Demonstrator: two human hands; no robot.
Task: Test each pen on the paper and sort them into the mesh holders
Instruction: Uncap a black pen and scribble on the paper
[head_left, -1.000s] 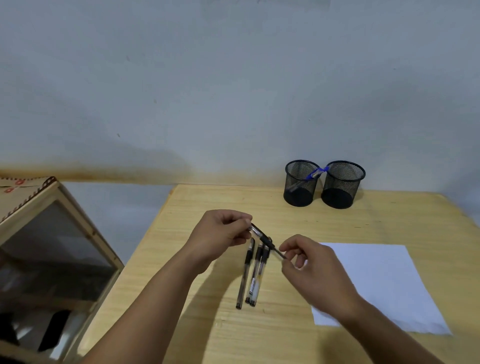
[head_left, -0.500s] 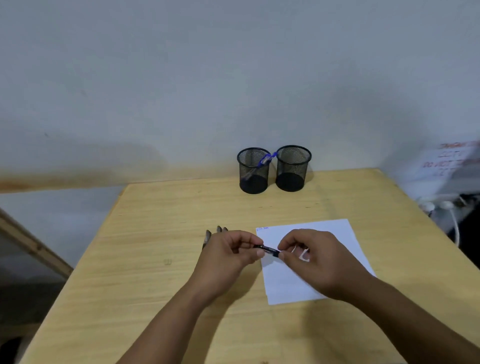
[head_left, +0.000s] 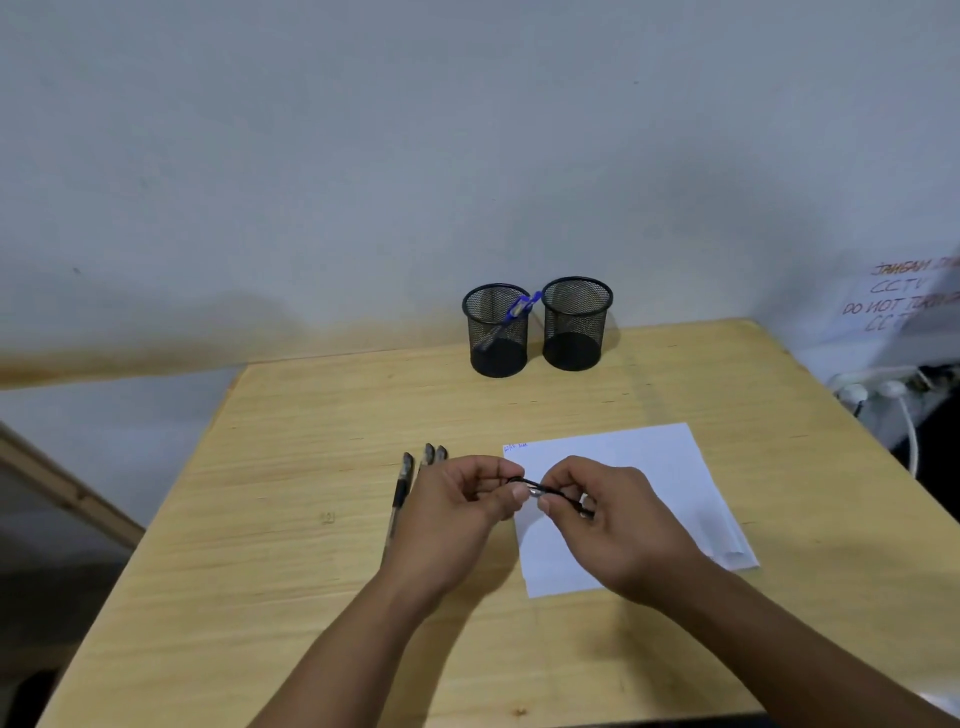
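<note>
Both my hands pinch one black pen (head_left: 540, 488) just above the left part of the white paper (head_left: 639, 467). My left hand (head_left: 457, 509) grips its left end, probably the cap, and my right hand (head_left: 618, 525) grips the barrel. Three more black pens (head_left: 402, 488) lie side by side on the wooden table (head_left: 322, 447), partly hidden behind my left hand. Two black mesh holders stand at the table's back edge: the left holder (head_left: 497, 332) contains a blue pen (head_left: 519, 306), the right holder (head_left: 575, 325) looks empty. A small blue scribble (head_left: 515, 447) marks the paper's top left corner.
The wall rises right behind the holders. At the right edge hang white cables and plugs (head_left: 883, 395) under a handwritten paper sign (head_left: 904, 301). A wooden frame (head_left: 62, 493) stands off the table's left side.
My view has swung right, so the holders and paper sit nearer centre. Both hands carried the pen from above the lying pens to over the paper's left edge.
</note>
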